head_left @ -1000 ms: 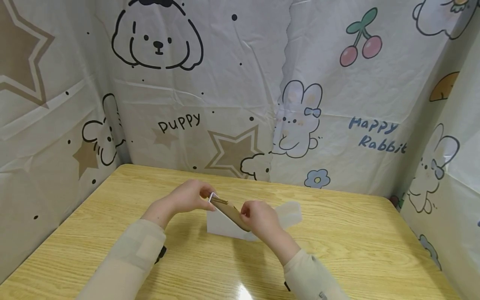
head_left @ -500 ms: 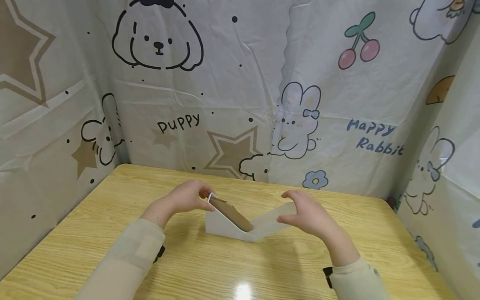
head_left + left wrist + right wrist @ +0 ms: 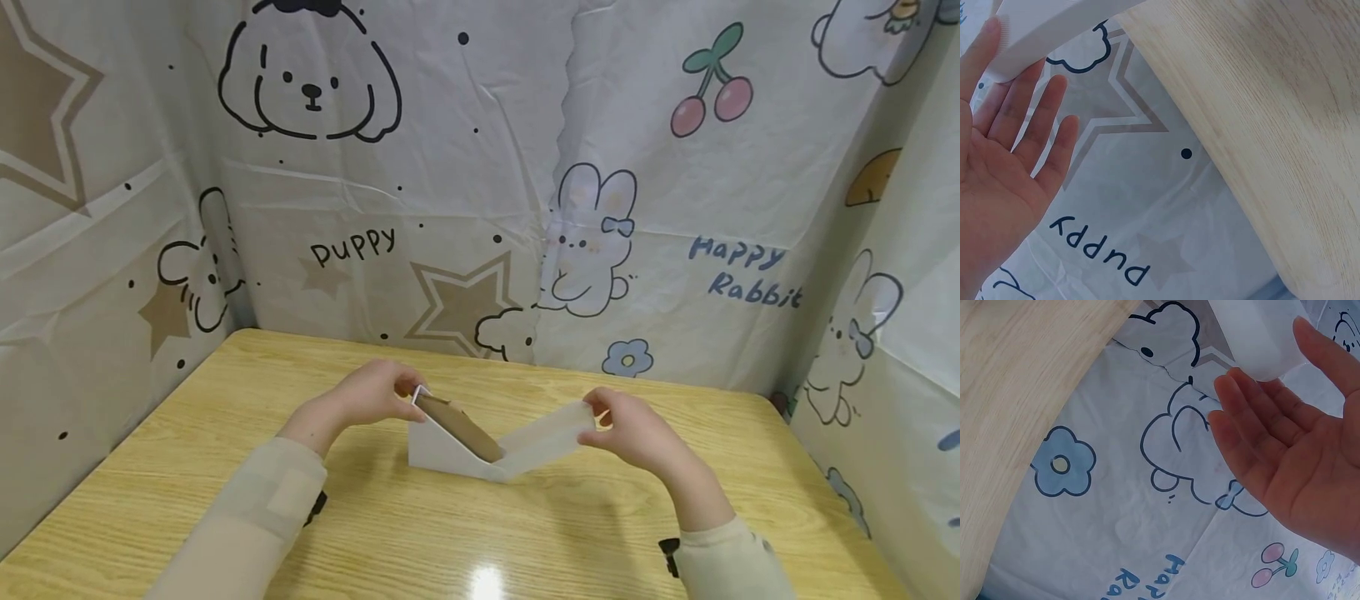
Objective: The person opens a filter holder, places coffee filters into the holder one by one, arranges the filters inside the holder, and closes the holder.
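Observation:
A white box (image 3: 446, 454) with a slanted opening stands on the table, and flat brown sheets, perhaps paper, (image 3: 461, 429) lie inside it. From its low right end a translucent lid (image 3: 543, 437) slopes up to the right, swung away from the opening. My left hand (image 3: 378, 396) pinches the box's high left corner; in the left wrist view the thumb and fingers take its white end (image 3: 1041, 34) between them. At the lid's free end, my right hand (image 3: 630, 429) holds the edge between thumb and fingers. The right wrist view shows that end (image 3: 1263, 344) between them too.
The box and both hands are over a light wood-grain table (image 3: 420, 542). Behind it and along both sides hangs a pale curtain (image 3: 450, 183) printed with puppies, rabbits and stars. Dark bands show at both sleeve cuffs.
My right hand has left the brown sheets at the box opening, moved right and taken hold of the lid's free end. The left hand has kept its grip on the box.

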`<state>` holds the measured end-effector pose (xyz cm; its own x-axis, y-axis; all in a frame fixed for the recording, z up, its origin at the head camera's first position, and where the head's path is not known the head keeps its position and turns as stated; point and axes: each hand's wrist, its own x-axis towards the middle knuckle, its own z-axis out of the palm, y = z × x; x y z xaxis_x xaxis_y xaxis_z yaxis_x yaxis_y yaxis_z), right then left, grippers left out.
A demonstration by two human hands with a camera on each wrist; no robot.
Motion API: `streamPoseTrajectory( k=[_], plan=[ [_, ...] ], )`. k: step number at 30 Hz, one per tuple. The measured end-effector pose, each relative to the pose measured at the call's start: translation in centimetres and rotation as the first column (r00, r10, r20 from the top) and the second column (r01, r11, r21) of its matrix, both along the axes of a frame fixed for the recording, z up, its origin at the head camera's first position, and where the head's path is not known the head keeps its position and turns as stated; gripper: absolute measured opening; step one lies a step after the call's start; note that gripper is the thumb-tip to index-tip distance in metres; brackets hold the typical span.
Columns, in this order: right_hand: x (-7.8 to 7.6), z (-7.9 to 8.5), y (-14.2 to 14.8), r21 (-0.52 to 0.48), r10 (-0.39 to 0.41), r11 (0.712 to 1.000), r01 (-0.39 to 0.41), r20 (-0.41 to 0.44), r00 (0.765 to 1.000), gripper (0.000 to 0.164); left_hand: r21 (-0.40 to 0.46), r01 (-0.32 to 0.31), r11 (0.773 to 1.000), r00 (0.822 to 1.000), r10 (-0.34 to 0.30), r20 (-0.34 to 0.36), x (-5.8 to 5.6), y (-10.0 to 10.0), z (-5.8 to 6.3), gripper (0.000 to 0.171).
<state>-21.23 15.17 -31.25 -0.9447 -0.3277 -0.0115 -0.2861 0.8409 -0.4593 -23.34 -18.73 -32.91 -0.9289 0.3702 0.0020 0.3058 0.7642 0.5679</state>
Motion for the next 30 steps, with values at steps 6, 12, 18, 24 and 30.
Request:
streamPoseTrajectory(
  k=[6, 12, 18, 24, 30],
  plan=[
    [0.0, 0.2, -0.2, -0.007, -0.003, 1.0, 0.003, 0.005, 1.0, 0.034, -0.002, 0.0, 1.0, 1.0, 0.0, -0.001, -0.1, -0.1, -0.2, 0.028],
    [0.1, 0.4, -0.6, -0.008, 0.001, 1.0, -0.001, -0.008, 1.0, 0.034, -0.003, 0.004, 1.0, 1.0, -0.004, -0.004, 0.0, 0.0, -0.1, 0.028],
    [0.1, 0.3, -1.2, -0.044, -0.001, 0.999, -0.001, -0.054, 0.999, 0.037, 0.011, 0.006, 1.0, 1.0, -0.006, -0.006, 0.1, 0.1, -0.1, 0.028],
    [0.0, -1.1, -2.6, -0.223, -0.009, 0.975, -0.014, -0.101, 0.995, 0.047, 0.041, 0.008, 0.999, 1.0, -0.008, -0.014, 0.1, 0.0, -0.4, 0.03],
    [-0.1, -2.2, -3.8, -0.334, -0.015, 0.942, -0.034, -0.145, 0.989, 0.052, 0.065, 0.017, 0.998, 1.0, -0.016, -0.019, 0.1, -0.1, -0.9, 0.035]
  ],
)
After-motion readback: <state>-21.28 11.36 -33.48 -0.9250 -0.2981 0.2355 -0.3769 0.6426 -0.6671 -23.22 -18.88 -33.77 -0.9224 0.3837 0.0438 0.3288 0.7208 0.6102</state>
